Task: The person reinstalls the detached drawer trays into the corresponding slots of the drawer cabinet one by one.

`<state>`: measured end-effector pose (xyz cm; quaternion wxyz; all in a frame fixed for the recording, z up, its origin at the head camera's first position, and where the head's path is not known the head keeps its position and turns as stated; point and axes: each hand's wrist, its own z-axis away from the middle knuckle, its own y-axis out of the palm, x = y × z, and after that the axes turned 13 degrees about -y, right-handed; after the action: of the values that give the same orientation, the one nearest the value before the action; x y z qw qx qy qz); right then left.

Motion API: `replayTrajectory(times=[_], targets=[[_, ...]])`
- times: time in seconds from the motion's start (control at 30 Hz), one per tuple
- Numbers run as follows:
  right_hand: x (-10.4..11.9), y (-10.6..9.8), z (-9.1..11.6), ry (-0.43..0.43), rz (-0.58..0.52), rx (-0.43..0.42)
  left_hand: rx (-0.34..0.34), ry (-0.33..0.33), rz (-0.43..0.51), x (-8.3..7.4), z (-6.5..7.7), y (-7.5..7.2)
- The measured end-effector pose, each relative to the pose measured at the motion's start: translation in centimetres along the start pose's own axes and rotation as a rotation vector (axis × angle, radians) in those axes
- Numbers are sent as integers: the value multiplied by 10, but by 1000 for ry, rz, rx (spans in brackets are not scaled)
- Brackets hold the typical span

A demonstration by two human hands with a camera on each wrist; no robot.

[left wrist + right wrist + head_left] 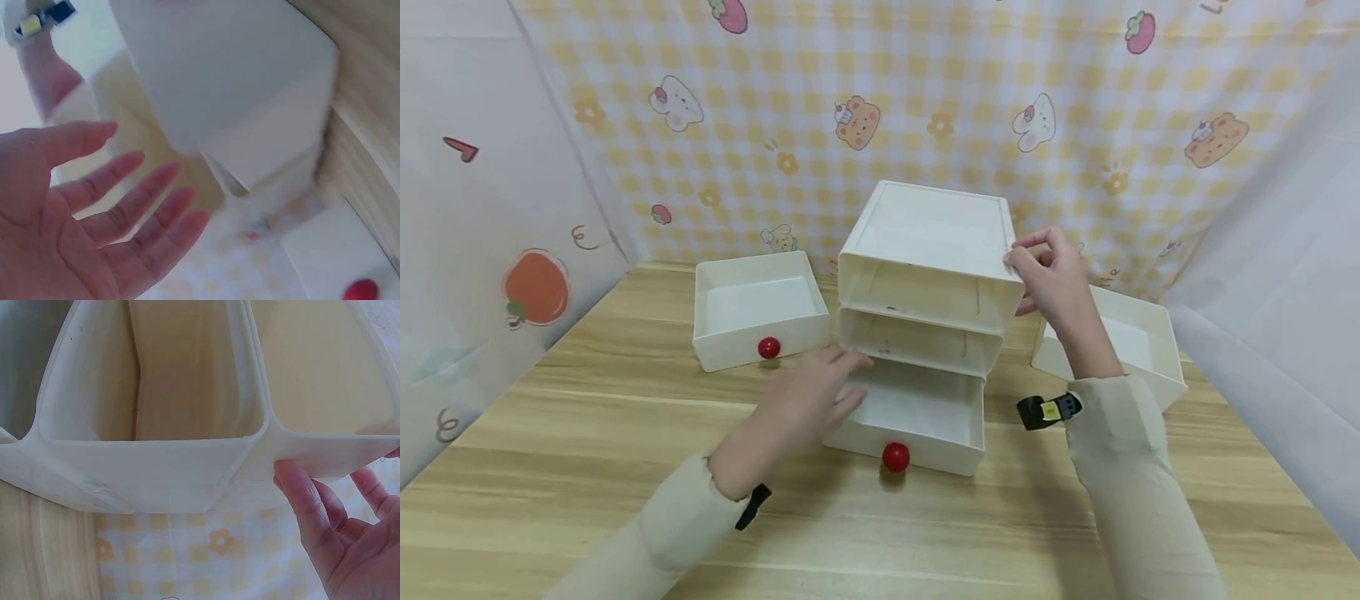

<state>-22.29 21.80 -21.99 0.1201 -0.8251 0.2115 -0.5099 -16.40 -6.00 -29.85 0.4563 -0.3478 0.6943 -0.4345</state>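
No legible text or numbers

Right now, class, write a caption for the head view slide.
Right hand on the cabinet, left hand beside its open bottom drawer, loose drawers either side.

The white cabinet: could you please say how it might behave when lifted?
Hollow and thin-walled, the white cabinet is probably stiff and light. The bottom drawer, standing partly out, might slide if the cabinet tilts. Its smooth surfaces could feel slippery.

Blurred left fingers (pixel 848 364) partly hide the bottom drawer (pixel 917 408).
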Motion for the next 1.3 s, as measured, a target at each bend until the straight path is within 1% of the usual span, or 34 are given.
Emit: replayTrajectory(times=[0.03, 0.13, 0.2, 0.3, 0.37, 0.5, 0.63, 0.8, 0.93, 1.13, 1.3], targets=[[0, 0, 0, 1, 0, 0, -10, 46, -23, -4, 3, 0], [1, 1, -1, 2, 2, -1, -20, 171, -38, -14, 10, 2], [2, 1, -1, 1, 3, -3, -28, 243, -52, -19, 13, 5], [2, 1, -1, -2, 2, -6, -40, 316, -92, -22, 16, 12], [2, 1, 0, -6, 0, -7, -53, 349, -123, -24, 17, 16], [2, 1, 0, -10, -10, -8, -81, 390, -169, -25, 18, 23], [2, 2, -1, -7, -11, -3, -113, 420, -183, -27, 18, 29], [2, -1, -1, -12, 16, 34, -144, 449, -200, -29, 17, 33], [2, -3, -2, -20, 24, 61, -144, 460, -202, -29, 16, 33], [1, -2, -2, -25, 24, 62, -158, 476, -198, -28, 15, 35], [2, -2, -2, -26, 28, 61, -145, 473, -193, -28, 13, 36]])
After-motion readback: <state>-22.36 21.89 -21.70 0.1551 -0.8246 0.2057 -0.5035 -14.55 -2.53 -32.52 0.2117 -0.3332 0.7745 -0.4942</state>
